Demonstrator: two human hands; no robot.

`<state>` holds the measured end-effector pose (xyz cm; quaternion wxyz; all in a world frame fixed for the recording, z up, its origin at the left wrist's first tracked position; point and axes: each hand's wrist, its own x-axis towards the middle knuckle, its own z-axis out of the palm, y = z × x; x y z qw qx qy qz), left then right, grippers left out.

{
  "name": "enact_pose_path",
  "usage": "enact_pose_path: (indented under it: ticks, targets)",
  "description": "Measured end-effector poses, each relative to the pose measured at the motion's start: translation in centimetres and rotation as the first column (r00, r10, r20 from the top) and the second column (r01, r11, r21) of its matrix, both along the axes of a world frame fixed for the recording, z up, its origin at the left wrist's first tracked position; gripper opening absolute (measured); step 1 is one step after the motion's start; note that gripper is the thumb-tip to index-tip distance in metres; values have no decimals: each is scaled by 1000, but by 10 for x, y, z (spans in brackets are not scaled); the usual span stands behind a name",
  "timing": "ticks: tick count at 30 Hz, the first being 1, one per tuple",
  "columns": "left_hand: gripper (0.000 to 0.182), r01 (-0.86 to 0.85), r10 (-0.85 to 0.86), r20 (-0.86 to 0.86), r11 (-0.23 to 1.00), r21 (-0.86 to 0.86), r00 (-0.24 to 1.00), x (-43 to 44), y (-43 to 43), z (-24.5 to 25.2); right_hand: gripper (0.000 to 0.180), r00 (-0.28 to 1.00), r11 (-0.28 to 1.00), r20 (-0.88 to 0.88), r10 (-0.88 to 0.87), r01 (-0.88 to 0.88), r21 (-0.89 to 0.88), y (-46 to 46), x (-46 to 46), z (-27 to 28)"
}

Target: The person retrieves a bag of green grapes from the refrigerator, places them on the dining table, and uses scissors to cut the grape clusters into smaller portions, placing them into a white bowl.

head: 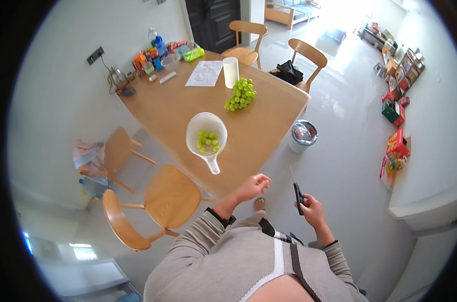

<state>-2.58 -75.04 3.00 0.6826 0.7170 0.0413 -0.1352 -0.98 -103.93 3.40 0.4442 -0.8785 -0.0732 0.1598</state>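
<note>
My right hand [311, 209] grips the black handle of a thin-bladed tool [299, 198], perhaps scissors or a knife, its blade pointing away from me over the floor. At the near edge of the wooden table [247, 151] is my left hand [258, 185], its fingers curled; no object shows in it. Beyond that hand a white plastic colander or scoop with a handle [213, 165] rests on the table, holding loose green grapes [207, 141]. Farther back, a bunch of green grapes [240, 96] lies beside an upright white cylinder [230, 71].
A lined bin [303, 141] stands right of the table. Wooden chairs [172, 196] surround the table, one bearing a black bag [290, 71]. A printed sheet [204, 73], bottles [161, 47] and packets [193, 54] occupy the table's far side. Boxes [396, 143] line the right wall.
</note>
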Motion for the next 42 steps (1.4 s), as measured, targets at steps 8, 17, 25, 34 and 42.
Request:
enact_pose_path:
  ticks: [8,17,25,34,42]
  targets:
    - [29,-163,163,13,986,17,986,126,25,20,38,969,918,-221,111,-15,395,56,198,15]
    - [28,-520,522,-43,852,58,852,202,79,24,38,874,842,-266,407,-246,480,157,387,-18]
    - [14,-666,590,377,409,623,714,359,116,49,40,715,792,-403,572,-355,497,202,512,-39]
    - [11,-245,199,242,-8,969,950,477,149,17,41,634,749,-423,647,-426,508,212,586,-56]
    - [10,-183,540,149,10,983,829,517,198,9,38,594,767,-500,630,-376,520,222,624,-54]
